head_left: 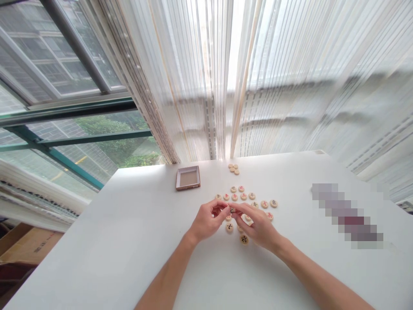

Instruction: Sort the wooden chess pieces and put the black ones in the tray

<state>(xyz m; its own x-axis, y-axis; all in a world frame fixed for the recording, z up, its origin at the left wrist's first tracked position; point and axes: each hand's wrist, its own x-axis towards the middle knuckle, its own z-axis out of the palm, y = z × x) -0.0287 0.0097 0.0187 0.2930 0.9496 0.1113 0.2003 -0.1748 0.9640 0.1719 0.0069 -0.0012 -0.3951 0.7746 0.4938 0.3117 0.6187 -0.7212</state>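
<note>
Left hand (pixel 205 219) and right hand (pixel 260 224) meet at my fingertips, holding one round game piece (pixel 232 210) between them, amid the other pieces (pixel 229 227) on the white tabletop (pixel 122 241). Farther off, to the left, I have a shallow box (pixel 188 187).

White table (pixel 129 228) with scattered round pieces (pixel 243 196) and shallow box (pixel 188 187)

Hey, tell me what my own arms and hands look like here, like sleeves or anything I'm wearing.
Your left hand and right hand are ungloved. The left forearm and right forearm are bare as far as they show, with no sleeve, watch or bracelet in sight. I see no ring, but some fingers are hidden.
</note>
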